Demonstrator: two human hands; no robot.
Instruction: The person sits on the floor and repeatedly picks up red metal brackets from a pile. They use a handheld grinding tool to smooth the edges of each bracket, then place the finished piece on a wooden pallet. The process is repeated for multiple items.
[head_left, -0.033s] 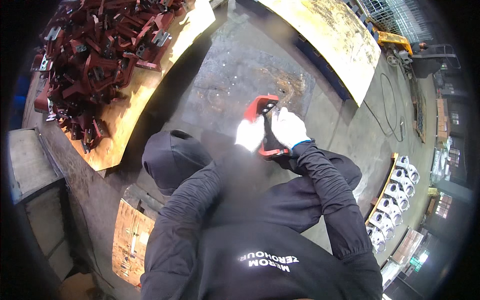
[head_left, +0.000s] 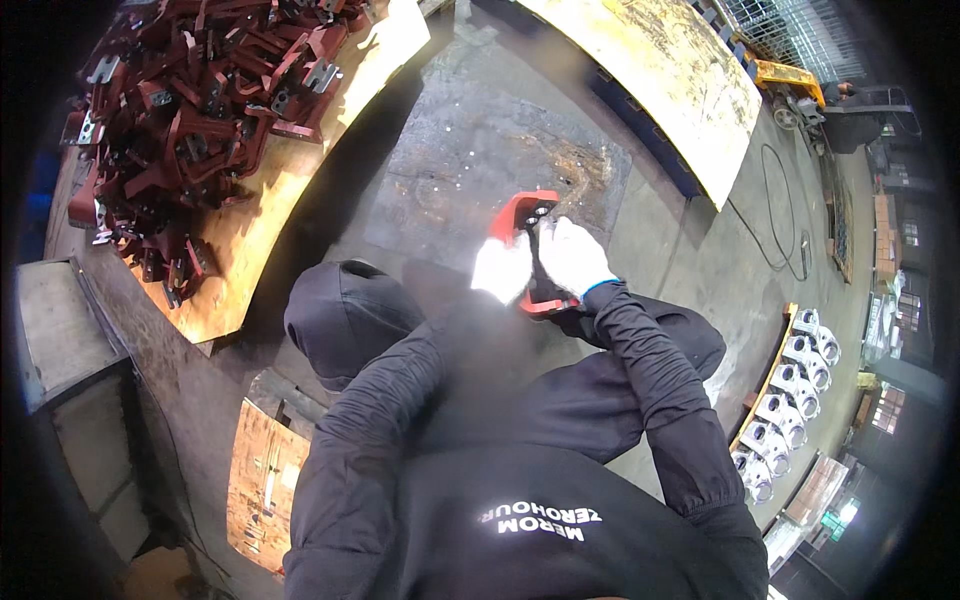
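Between my knees I hold a red metal bracket [head_left: 513, 213] with a dark inner face and round holes or bolt heads near its far end. My left hand [head_left: 502, 266], in a white glove, is closed on the bracket's left side. On the opposite side my right hand [head_left: 575, 255], also gloved in white, has its fingers bunched together against the bracket's inner face near the holes. Whatever those fingertips pinch is too small or hidden to make out.
Many dark red brackets [head_left: 220, 110] are heaped on a wooden board [head_left: 270, 230] at left. A flat metal plate [head_left: 430, 160] covers the floor ahead. Another wooden board [head_left: 670, 70] stands far right, and several silver castings [head_left: 785, 400] line the right. A cable [head_left: 770, 220] crosses the floor.
My right hand has shifted very slightly against the bracket. Both hands otherwise stay where they were.
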